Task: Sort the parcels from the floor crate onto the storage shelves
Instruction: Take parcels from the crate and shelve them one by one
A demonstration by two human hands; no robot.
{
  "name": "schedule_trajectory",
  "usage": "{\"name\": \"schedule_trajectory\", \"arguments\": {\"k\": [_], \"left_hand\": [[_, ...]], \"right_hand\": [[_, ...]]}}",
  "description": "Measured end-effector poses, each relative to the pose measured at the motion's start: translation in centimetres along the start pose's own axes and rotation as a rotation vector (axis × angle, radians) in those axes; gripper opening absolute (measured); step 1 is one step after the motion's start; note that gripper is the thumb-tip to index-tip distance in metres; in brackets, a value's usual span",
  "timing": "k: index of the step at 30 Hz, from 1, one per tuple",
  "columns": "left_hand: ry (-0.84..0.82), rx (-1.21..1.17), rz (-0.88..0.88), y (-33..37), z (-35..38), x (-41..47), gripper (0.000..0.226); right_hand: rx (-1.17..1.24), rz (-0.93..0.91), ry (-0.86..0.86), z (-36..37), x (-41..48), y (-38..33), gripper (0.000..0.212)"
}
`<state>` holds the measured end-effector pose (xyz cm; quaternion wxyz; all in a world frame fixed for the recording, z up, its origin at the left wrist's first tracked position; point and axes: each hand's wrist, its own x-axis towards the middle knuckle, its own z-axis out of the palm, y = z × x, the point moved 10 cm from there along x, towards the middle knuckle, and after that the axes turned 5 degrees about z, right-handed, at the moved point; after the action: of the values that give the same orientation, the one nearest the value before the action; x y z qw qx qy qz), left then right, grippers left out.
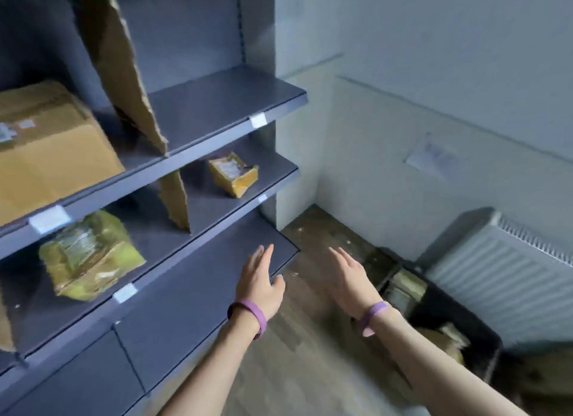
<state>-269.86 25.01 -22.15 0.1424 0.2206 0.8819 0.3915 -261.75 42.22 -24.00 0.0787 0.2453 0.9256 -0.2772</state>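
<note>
Both hands empty, fingers spread flat: left hand (259,287) over the front edge of the shelving unit (173,279), right hand (348,279) out past the unit's right end above the wood floor (297,366), both wearing purple wristbands. Shelving unit is dark grey metal, three tiers with white label tags on the rims, filling the left side. White radiator (499,279) well right of the unit, against a pale wall. Black floor crate (443,319) sits between unit and radiator, parcels inside, blurred. Large cardboard box (49,155) on the upper tier left, beside a torn cardboard divider (124,74). Green-wrapped parcel (90,257) on the middle tier left; small yellow parcel (234,174) on the same tier right, past a second divider (175,198). Paper sheet (434,158) stuck on the wall above the radiator.
</note>
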Motion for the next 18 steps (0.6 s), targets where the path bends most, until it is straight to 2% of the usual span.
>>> {"name": "schedule_trajectory", "arguments": {"k": [4, 8, 13, 18], "left_hand": [[-0.169, 0.081, 0.106, 9.5, 10.5, 0.3, 0.062], [-0.284, 0.131, 0.144, 16.0, 19.0, -0.9, 0.061], [-0.414, 0.194, 0.151, 20.5, 27.5, -2.2, 0.061], [-0.491, 0.249, 0.180, 23.2, 32.8, -0.6, 0.061]], "right_hand": [[0.096, 0.203, 0.091, -5.7, -4.4, 13.9, 0.066], [0.139, 0.302, 0.164, -9.8, -8.6, 24.6, 0.063], [0.236, 0.440, 0.212, -12.8, -13.3, 33.7, 0.063], [0.311, 0.509, 0.243, -13.9, -13.9, 39.2, 0.062]]}}
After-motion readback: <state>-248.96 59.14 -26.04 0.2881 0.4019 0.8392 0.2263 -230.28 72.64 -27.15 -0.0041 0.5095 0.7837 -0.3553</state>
